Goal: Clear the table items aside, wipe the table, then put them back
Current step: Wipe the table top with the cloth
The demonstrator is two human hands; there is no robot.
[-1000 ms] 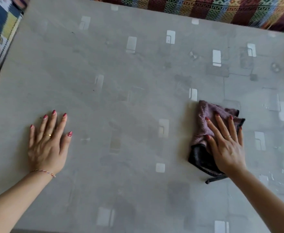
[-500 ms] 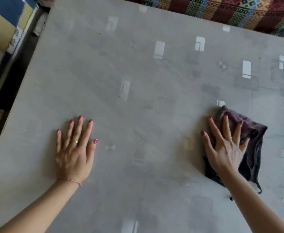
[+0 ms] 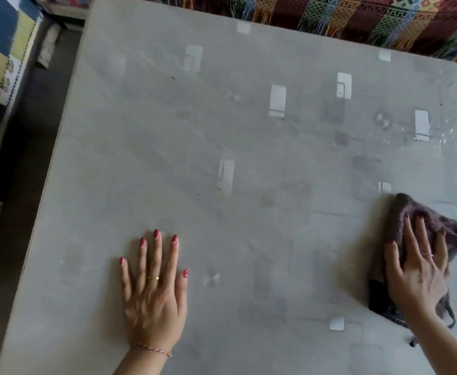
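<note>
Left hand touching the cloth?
Apart. Head view: left hand lies flat on the table; bare tabletop separates it from the cloth under the right hand.

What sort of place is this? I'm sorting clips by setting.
Probably a home living room: a grey patterned table, a fringed multicoloured woven textile behind it, and a dark purple cleaning cloth.

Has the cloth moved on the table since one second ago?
Yes. The cloth slid right, away from the left hand resting flat on the table, pushed by the right hand.
</note>
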